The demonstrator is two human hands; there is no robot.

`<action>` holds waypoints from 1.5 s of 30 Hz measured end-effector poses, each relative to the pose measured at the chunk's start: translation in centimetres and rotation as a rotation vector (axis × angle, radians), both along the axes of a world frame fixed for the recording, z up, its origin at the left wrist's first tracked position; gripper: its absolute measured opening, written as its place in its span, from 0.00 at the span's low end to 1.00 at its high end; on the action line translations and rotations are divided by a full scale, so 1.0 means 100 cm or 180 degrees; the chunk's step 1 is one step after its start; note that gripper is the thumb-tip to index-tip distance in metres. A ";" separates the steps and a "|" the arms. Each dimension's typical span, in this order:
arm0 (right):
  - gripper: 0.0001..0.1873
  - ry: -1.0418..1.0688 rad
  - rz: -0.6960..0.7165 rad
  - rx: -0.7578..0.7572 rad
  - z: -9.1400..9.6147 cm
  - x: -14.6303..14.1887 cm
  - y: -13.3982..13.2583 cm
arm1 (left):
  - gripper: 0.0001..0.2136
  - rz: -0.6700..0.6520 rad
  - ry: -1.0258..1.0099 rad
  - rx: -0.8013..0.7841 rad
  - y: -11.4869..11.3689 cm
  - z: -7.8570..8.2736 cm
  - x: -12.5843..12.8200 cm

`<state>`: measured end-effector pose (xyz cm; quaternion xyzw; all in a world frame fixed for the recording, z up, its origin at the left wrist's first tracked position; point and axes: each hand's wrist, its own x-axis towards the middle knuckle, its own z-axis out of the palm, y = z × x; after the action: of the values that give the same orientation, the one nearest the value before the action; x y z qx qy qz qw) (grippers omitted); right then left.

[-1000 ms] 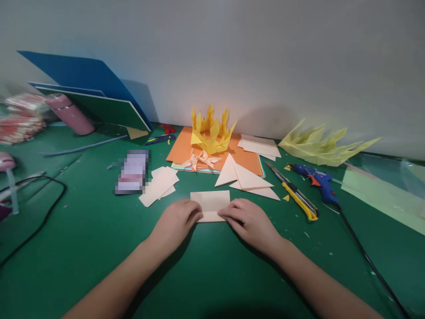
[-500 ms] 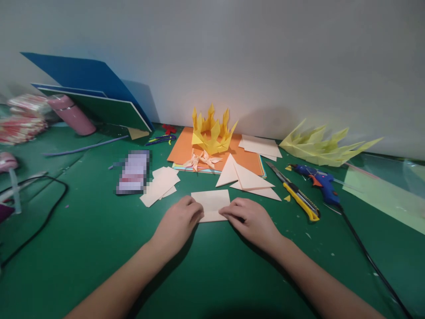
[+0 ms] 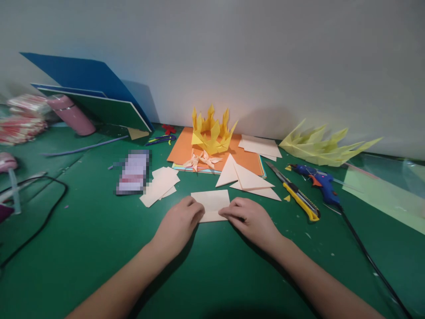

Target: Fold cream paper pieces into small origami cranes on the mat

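**A:** Head view. What's there, counted?

**B:** Two hands and one folded paper (image 3: 210, 201), pale peach, flat on the green mat (image 3: 99, 248), right in front of the person.

**A:** What are the hands doing?

**B:** The left hand (image 3: 179, 223) is curled shut on the paper's near left corner. The right hand (image 3: 252, 221) grips the near right edge with bent fingers on top. Both thumbs are hidden.

**A:** Which way does the paper lie?

**B:** It's a rectangle with its long axis running left to right, roughly parallel to the wall. One long edge faces the person and the other faces the orange sheet (image 3: 181, 150). The far half is bare, and the near edge sits between the hands.

**A:** And around it?

**B:** Three peach triangles (image 3: 247, 179) overlap just beyond it to the right. One small stack of peach slips (image 3: 161, 184) lies to its left, beside one pixelated phone (image 3: 133, 172). One yellow spiked crown (image 3: 210, 130) stands on the orange sheet, with a little peach star piece (image 3: 201, 160) in front of it.

**A:** Any tools?

**B:** One yellow utility knife (image 3: 297, 197) lies right of the triangles, its long axis slanting from far left to near right. One blue glue gun (image 3: 318, 181) lies just beyond it, its black cord trailing toward the near right.

**A:** Farther out?

**B:** One pale yellow spiky fold (image 3: 318, 146) lies against the wall on the right. On the far left, one blue board (image 3: 83, 75) leans on the wall and one pink bottle (image 3: 71, 115) lies tilted.
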<state>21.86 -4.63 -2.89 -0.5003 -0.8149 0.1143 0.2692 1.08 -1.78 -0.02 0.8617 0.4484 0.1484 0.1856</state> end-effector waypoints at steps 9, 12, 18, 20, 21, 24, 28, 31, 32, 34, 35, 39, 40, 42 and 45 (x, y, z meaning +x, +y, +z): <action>0.10 -0.0032 0.0046 0.0086 0.003 -0.001 0.000 | 0.13 -0.0040 0.0083 -0.0045 -0.002 0.000 0.001; 0.10 -0.0059 0.0062 0.0090 0.004 -0.001 0.000 | 0.13 -0.0010 0.0074 -0.0037 -0.001 -0.001 0.001; 0.10 -0.0037 0.0068 0.0045 0.003 -0.001 0.000 | 0.12 -0.0349 0.0086 0.0386 0.000 -0.001 -0.001; 0.10 -0.0032 0.0064 0.0040 0.002 -0.001 0.000 | 0.11 -0.0503 0.0043 0.0354 0.001 -0.004 -0.002; 0.10 -0.0038 0.0064 0.0045 0.002 -0.001 0.000 | 0.11 -0.0557 0.0028 0.0323 0.001 -0.006 -0.002; 0.11 -0.0089 0.0082 0.0055 0.002 -0.001 -0.001 | 0.11 -0.0681 0.0023 0.0233 0.002 -0.010 -0.004; 0.10 -0.0159 0.0121 0.0057 0.003 -0.002 -0.001 | 0.11 -0.0760 0.0193 0.0230 0.000 -0.008 -0.004; 0.11 -0.0252 0.0169 0.0104 0.004 -0.002 -0.003 | 0.12 -0.0765 0.0500 0.0181 -0.005 0.000 -0.002; 0.11 -0.0304 0.0163 0.0112 0.004 -0.002 -0.003 | 0.12 -0.0779 0.0618 0.0175 -0.007 0.003 0.000; 0.11 -0.0424 0.0166 0.0119 0.005 -0.001 -0.004 | 0.13 -0.0770 0.0852 0.0178 -0.010 0.010 0.003; 0.11 -0.0479 0.0160 0.0116 0.005 0.000 -0.005 | 0.14 -0.0754 0.0998 0.0165 -0.011 0.013 0.006; 0.12 -0.0578 0.0123 0.0058 0.009 0.000 -0.006 | 0.17 -0.0791 0.1636 -0.0002 -0.017 0.021 0.013; 0.12 -0.0594 0.0093 0.0049 0.011 0.000 -0.007 | 0.20 -0.0817 0.1684 -0.0012 -0.018 0.022 0.014; 0.12 -0.0674 0.0001 0.0069 0.014 -0.003 -0.010 | 0.23 -0.0857 0.1693 -0.0034 -0.020 0.022 0.015; 0.10 -0.0899 -0.0117 0.0278 0.018 -0.009 -0.016 | 0.25 -0.0858 0.1764 -0.0091 -0.022 0.022 0.016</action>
<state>20.95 -6.19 -1.11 -0.5141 -0.8396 0.0022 0.1754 2.64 -3.99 2.15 0.9184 0.3656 -0.1246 0.0863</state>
